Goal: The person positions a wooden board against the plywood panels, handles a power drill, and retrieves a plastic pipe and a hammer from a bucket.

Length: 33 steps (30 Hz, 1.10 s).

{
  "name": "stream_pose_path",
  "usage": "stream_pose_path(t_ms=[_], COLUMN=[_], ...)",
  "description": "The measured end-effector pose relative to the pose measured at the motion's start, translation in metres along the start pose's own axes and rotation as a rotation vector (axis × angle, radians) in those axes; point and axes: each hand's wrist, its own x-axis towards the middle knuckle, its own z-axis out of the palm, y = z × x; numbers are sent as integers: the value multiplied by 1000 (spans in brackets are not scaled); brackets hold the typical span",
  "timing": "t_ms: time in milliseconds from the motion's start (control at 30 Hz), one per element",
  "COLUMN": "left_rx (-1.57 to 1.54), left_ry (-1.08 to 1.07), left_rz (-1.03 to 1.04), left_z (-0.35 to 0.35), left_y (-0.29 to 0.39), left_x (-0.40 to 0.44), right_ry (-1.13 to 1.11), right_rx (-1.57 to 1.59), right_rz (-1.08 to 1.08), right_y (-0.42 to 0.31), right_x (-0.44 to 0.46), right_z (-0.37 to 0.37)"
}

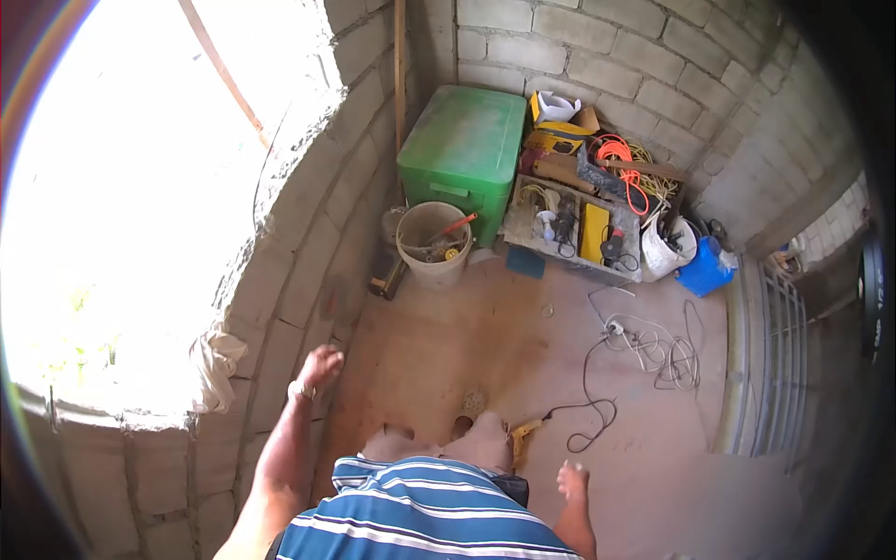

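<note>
My left hand (pixel 322 364), with a band at the wrist, hangs beside the block wall, its fingers loosely curled and nothing seen in them. Low on the right, my right hand (pixel 572 479) is also loosely curled over the floor, with nothing visible in it. Between my body and that hand, a yellow corded power tool (pixel 525 437) is on the floor, partly hidden by my clothes. Its dark cord (pixel 595 411) runs toward a white extension cord (pixel 653 351). Neither hand touches the tool.
At the back stand a green lidded box (pixel 467 140), a white bucket (pixel 439 271) with tools and a grey tray (pixel 569 257) of tools. A blue container (pixel 707 271) is farther right, near a metal grille (pixel 784 355). A cloth (pixel 217 369) hangs at the window opening.
</note>
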Motion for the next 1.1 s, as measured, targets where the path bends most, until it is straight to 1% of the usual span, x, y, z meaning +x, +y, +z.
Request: stream_pose_path(t_ms=[33,67,100,167,200,233,267,300,333,367,433,500,533,567,600,633,667,700,733,767,833,900,933,967,1033,1067,1100], left_rx=[175,179,427,108,-77,471,134,-217,-361,-387,-204,-195,-220,-295,-296,-157,14,350,787,1102,1661,1644,1773,1898,1527,1241,1305], left_ry=[-9,11,42,-26,-63,61,-65,-113,-73,-145,-66,32,64,-14,88,212,273,302,467,705,639,619,572,540,549,548,537], left_rz=[186,312,622,394,214,745,527,301,192,246,352,328,354,364,352,353,353,591,839,1056,777,873,902,928,958,1101,927], left_z=[-9,-17,-25,-41,-43,-49,-48,-48,-45,-50,-66,-86,-98,-116,-123,-134,-149,-164,-178,-192,-206,-238,-228,-221,-200,-198,-183], left_y=[41,60,101,169,229,243,276,309,341,353,382,416,420,424,440,446,444,428,412,398,410,383,384,399,395,381,378], left_x=[27,65,94,156,170,209,234,259,280,319,396,473,524,580,619,673,731,804,875,945,1006,1133,1144,1143,1165,1198,1196], right_ry=[-73,-13,44,-14,-102,-188,-275,-359,-458,-555,-768,-686,-639,-546,-450,-228,-7,90,187,248,359,325,291,252,172,130,113], right_rx=[2,-51,-96,-112,-53,7,25,44,40,36,-2,-190,-283,-206,-124,-101,-81,-17,44,45,38,-212,-256,-300,-262,-262,-305], right_rz=[-80,-146,-214,-303,-395,-487,-619,-750,-804,-859,-919,-930,-926,-778,-633,-490,-333,-254,-173,-161,-131,-134,-260,-400,-336,-327,-306], right_y=[-38,-85,-133,-222,-267,-308,-344,-374,-400,-422,-449,-458,-453,-438,-427,-423,-416,-397,-386,-394,-398,-459,-467,-478,-546,-558,-565], right_x=[31,41,48,50,37,19,3,-16,-43,-66,-89,-70,-61,-38,-14,-6,-2,7,14,17,16,17,31,50,52,58,59], right_z=[-4,0,13,36,59,87,119,152,184,214,260,281,291,295,292,290,285,271,263,269,287,332,350,367,422,436,445])
